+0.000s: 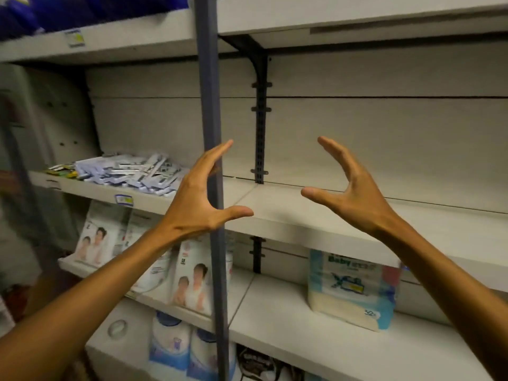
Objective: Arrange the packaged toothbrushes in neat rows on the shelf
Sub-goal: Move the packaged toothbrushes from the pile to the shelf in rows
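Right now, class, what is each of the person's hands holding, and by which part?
Nothing. The left hand and right hand are both raised with fingers spread, apart from the pile of packaged toothbrushes on the shelf.

The toothbrushes [129, 171] are flat white and pale-blue packs, blurred, heaped in a loose jumble with no rows. The heap lies on the left part of the shelf [302, 213], some packs reaching its front edge.
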